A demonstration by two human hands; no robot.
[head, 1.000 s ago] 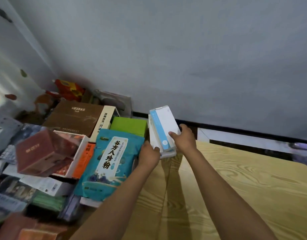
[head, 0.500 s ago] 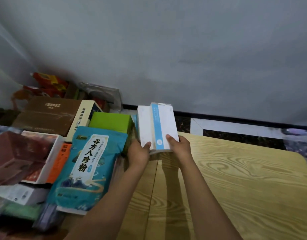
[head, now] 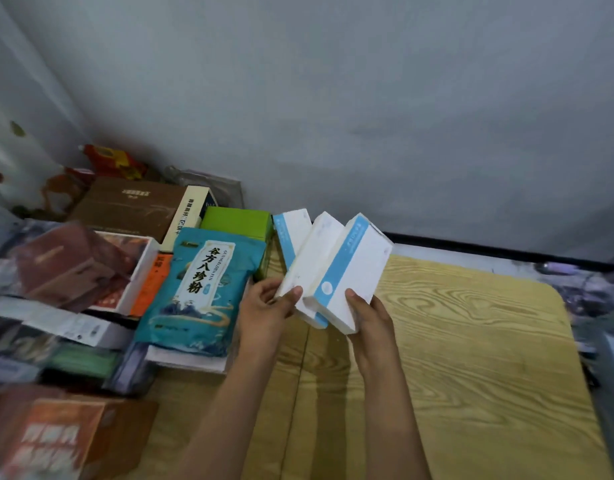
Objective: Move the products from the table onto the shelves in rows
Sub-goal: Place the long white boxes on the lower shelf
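Note:
Three white boxes with a light-blue stripe are fanned out above the wooden table (head: 472,341). My right hand (head: 371,317) grips the rightmost box (head: 354,268) at its lower end. My left hand (head: 264,306) pinches the lower corner of the middle box (head: 316,258) with its thumb on top. The third striped box (head: 291,233) shows behind them on the left; whether either hand holds it is hidden. No shelf is in view.
Piled on the table's left are a teal pouch (head: 201,289), a green box (head: 236,221), a brown box (head: 129,206), red-brown boxes (head: 66,265) and an orange box (head: 52,441). A grey wall rises behind. Bare wood lies to the right.
The stacked striped boxes have been lifted, tilted to the right and spread into a fan. Both hands moved slightly toward me with them.

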